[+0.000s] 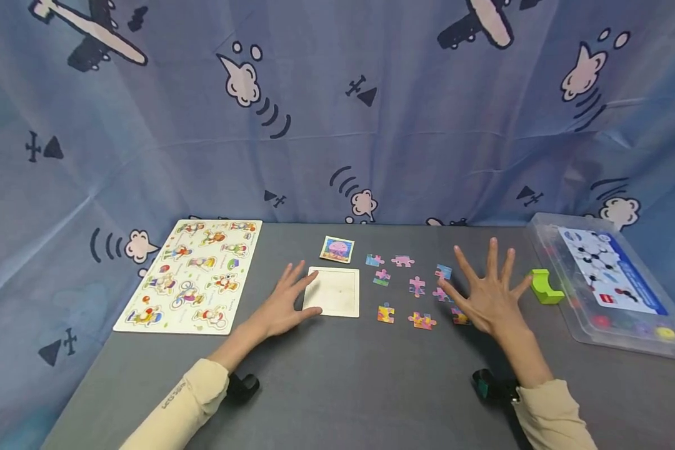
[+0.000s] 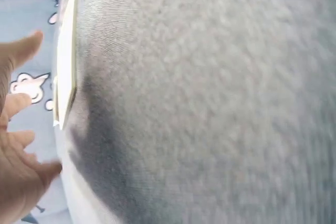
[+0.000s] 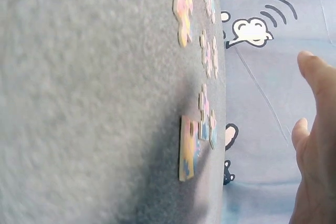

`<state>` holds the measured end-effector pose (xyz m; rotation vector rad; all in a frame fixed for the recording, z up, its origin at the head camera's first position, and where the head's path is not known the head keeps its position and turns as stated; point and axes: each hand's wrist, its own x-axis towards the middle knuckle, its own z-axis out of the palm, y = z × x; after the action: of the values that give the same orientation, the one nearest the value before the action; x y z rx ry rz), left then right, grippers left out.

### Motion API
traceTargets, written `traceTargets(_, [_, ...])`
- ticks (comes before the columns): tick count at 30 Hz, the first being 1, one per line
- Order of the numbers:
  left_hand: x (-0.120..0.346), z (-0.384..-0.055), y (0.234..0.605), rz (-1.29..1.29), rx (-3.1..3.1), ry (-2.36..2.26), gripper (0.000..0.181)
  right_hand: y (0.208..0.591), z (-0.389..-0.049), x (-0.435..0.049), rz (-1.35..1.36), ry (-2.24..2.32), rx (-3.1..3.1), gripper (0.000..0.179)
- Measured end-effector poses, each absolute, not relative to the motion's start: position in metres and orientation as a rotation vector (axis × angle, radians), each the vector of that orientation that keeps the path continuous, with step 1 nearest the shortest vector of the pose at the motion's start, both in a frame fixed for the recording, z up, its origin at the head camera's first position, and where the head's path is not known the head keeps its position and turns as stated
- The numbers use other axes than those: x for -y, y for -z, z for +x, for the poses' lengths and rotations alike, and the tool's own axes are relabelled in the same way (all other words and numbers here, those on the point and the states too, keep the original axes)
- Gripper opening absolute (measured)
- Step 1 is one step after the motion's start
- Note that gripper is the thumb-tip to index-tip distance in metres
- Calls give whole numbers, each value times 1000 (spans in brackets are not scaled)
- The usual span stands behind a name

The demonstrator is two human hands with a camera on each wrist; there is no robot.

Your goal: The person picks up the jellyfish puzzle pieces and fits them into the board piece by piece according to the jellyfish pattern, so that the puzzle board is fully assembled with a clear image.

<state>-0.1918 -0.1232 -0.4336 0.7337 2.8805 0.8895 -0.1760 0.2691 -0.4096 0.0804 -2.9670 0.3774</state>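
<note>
Puzzle pieces [image 1: 417,287] are lying loose on the grey bench [image 1: 343,387], spreading between both hands' fingers and nearer the right. Right hand [image 1: 490,303]: palm down, fingers spreading wide apart, gripping nothing; thumb is overlapping the nearest pieces in the head view, while the right wrist view is showing fingers hanging clear of them. Left hand [image 1: 281,308]: fingers standing apart, holding nothing; some fingertips and the thumb are overlapping the left edge of a cream square tray [image 1: 337,292]; cannot tell whether they are touching it. Small square picture [image 1: 337,249] is lying past the tray, ahead and right of the left fingers. Large illustrated board [image 1: 205,279] is resting left of the left fingers. Green curved block [image 1: 545,289] is sitting just right of the right fingers. Clear plastic box [image 1: 619,345], carrying a printed sheet, is lying farther right. Blue printed curtain [image 1: 309,156] is hanging beyond all the fingers.
</note>
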Motion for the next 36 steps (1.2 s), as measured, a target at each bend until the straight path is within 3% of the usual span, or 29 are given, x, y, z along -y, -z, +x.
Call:
traceTargets(7, [123, -198, 434, 721, -2841, -972, 61, 409, -175, -261, 133, -491, 2981, 80])
traceTargets(25, [107, -209, 424, 574, -2885, -926, 65, 408, -197, -239, 323, -954, 2935, 73])
traceTargets(30, [107, -212, 422, 706, -2974, -728, 37, 412, -213, -232, 431, -1125, 2840, 62])
traceTargets(36, [103, -214, 415, 779, -2970, -652, 62, 412, -234, -223, 472, -1393, 2737, 50])
